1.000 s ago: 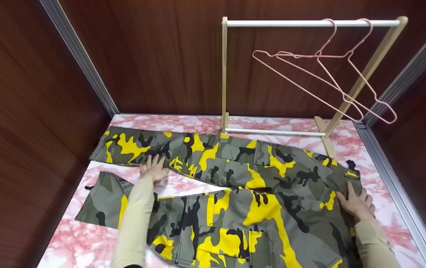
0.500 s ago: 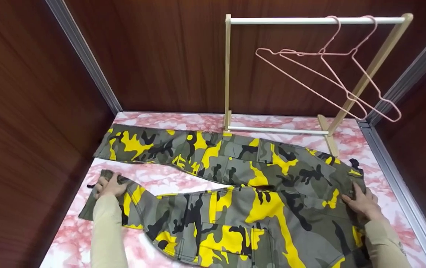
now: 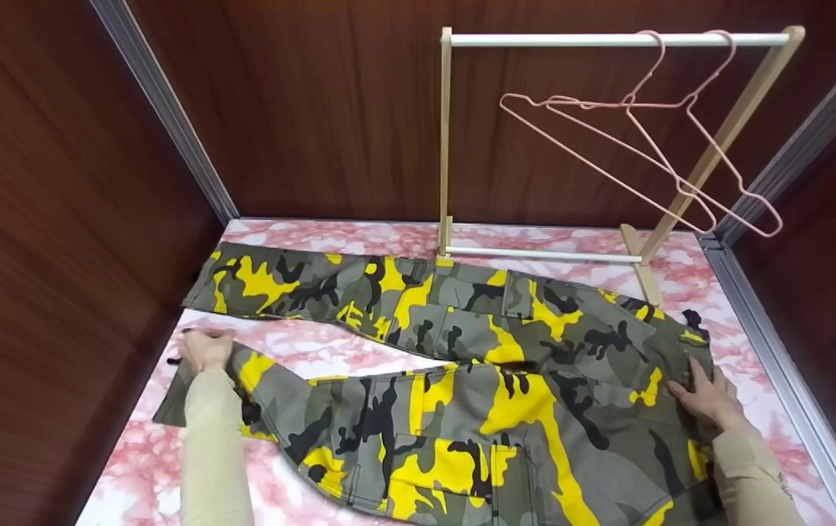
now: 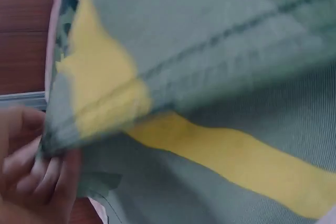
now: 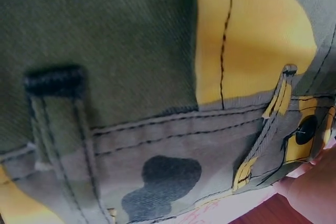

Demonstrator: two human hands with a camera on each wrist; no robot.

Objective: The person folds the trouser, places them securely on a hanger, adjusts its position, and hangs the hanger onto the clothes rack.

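Camouflage cargo trousers (image 3: pixel 476 409) in grey, green, black and yellow lie spread sideways on a table, legs toward the left and waist toward the right. My left hand (image 3: pixel 206 351) pinches the upper corner of the nearer leg's hem; in the left wrist view, the left hand (image 4: pixel 39 166) has curled fingers on the edge of the raised cloth. At the waist, my right hand (image 3: pixel 712 394) rests on the fabric with fingers extended. The right wrist view shows the waistband (image 5: pixel 157 156) with belt loops and a black button (image 5: pixel 306 129), beside part of my right hand (image 5: pixel 315 184).
Behind the trousers stands a small garment rack (image 3: pixel 443 146) with a white top bar. Two pink hangers (image 3: pixel 630 106) hang from it toward the right. Dark wood-grain panels (image 3: pixel 316 124) enclose the pink-and-white marbled table (image 3: pixel 330 234).
My left hand has moved from between the legs, leftward and nearer, to the lower leg's hem and now grips its corner. The right hand has stayed at the waist.
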